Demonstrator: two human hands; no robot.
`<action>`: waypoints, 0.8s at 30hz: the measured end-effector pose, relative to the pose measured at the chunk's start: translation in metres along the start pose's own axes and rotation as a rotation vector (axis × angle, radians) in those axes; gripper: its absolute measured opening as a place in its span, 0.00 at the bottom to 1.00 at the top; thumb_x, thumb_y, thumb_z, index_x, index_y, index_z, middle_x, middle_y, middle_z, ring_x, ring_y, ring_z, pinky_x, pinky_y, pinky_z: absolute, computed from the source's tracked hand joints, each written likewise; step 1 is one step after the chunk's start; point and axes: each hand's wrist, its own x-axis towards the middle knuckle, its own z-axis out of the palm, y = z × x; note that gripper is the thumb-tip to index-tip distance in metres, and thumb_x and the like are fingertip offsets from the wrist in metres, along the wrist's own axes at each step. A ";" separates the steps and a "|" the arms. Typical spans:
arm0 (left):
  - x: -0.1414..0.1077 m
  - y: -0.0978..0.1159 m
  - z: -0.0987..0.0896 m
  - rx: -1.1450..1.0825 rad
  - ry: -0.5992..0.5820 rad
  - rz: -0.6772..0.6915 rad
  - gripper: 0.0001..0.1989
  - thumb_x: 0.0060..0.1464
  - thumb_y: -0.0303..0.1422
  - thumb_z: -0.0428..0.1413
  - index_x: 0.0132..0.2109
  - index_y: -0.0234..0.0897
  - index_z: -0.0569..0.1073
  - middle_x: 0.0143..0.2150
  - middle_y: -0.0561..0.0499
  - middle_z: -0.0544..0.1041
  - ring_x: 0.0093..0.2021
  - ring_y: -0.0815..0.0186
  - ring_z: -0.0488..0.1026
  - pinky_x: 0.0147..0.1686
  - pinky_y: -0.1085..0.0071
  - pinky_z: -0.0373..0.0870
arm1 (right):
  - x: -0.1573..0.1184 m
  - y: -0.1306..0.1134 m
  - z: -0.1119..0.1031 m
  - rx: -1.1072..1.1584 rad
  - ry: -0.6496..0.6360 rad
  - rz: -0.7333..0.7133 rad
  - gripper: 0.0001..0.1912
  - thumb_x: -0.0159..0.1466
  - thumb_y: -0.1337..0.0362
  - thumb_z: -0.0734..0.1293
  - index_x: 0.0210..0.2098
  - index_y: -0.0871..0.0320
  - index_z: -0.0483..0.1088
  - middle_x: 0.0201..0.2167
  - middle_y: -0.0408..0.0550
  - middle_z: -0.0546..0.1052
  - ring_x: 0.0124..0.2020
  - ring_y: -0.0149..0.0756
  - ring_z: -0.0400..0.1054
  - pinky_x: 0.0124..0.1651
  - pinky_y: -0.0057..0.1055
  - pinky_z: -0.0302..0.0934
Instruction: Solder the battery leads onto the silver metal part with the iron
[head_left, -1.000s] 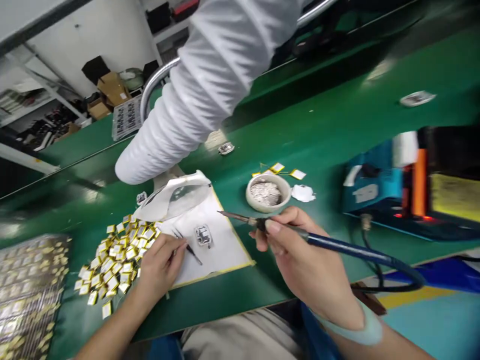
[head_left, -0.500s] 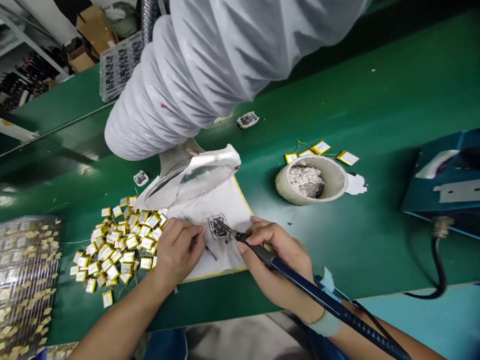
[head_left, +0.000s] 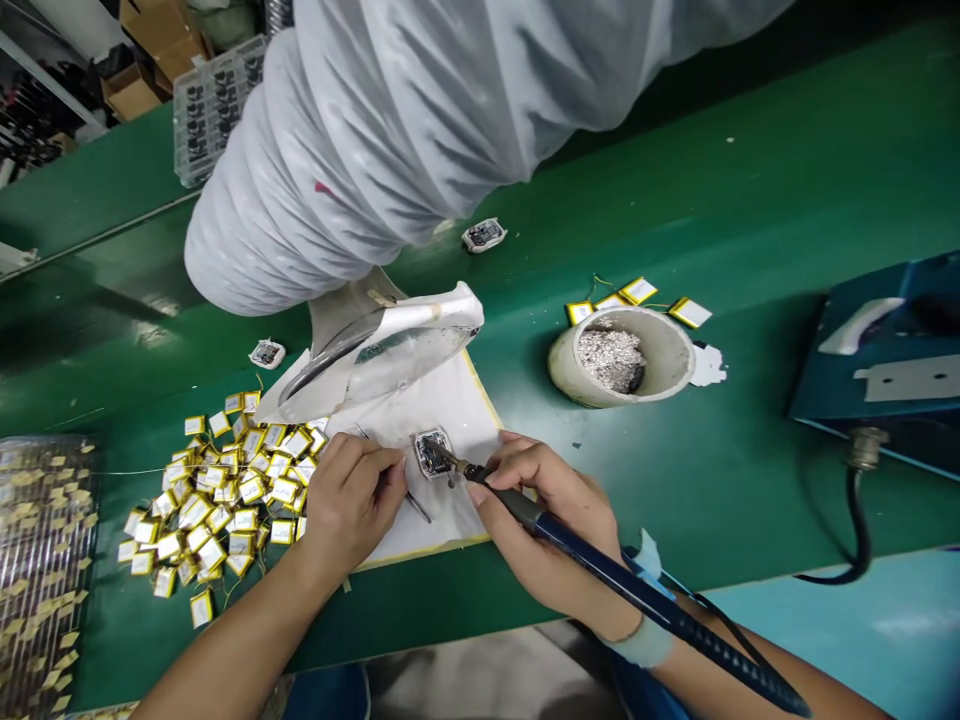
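My right hand (head_left: 551, 520) is closed round a dark blue soldering iron (head_left: 600, 565). The iron's tip meets a small circuit board in a white case (head_left: 433, 453), which lies on a white sheet (head_left: 450, 400). Left of the case, my left hand (head_left: 356, 495) is pinched; what it holds, if anything, is too small to make out. Metal tweezers (head_left: 418, 507) lie on the sheet, partly hidden by that hand. A pile of small yellow-edged battery cells (head_left: 225, 490) spreads left of my left hand.
A grey ribbed duct (head_left: 360, 150) with a clear hood (head_left: 412, 350) hangs over the sheet. Beyond my right hand stands a pot of metal shavings (head_left: 559, 372), near a blue station (head_left: 877, 350). Two more cased boards (head_left: 484, 235) (head_left: 267, 353) and a clear tray (head_left: 45, 560) are on the green table.
The view has shifted slightly, so most things appear further left. Both hands keep nearly the same pose, and the iron's tip is still at the board.
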 end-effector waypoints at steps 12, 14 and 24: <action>0.000 0.000 0.001 -0.003 0.019 -0.017 0.11 0.71 0.21 0.66 0.51 0.43 0.79 0.39 0.52 0.80 0.37 0.62 0.79 0.38 0.63 0.76 | 0.002 -0.002 0.000 0.028 0.008 0.000 0.12 0.70 0.66 0.78 0.41 0.45 0.71 0.28 0.34 0.80 0.32 0.42 0.83 0.55 0.50 0.84; 0.000 0.000 0.001 0.004 0.020 -0.013 0.10 0.72 0.22 0.65 0.51 0.43 0.78 0.39 0.52 0.80 0.37 0.62 0.78 0.38 0.63 0.76 | 0.003 -0.002 0.000 0.021 0.013 -0.006 0.12 0.70 0.66 0.78 0.41 0.45 0.71 0.27 0.33 0.80 0.32 0.42 0.83 0.56 0.51 0.84; 0.001 0.000 0.002 0.004 0.007 -0.006 0.10 0.72 0.21 0.65 0.51 0.42 0.79 0.39 0.51 0.80 0.37 0.61 0.80 0.38 0.63 0.79 | 0.001 -0.002 0.001 0.004 0.007 0.005 0.12 0.70 0.66 0.77 0.40 0.46 0.72 0.29 0.35 0.80 0.32 0.42 0.82 0.54 0.51 0.87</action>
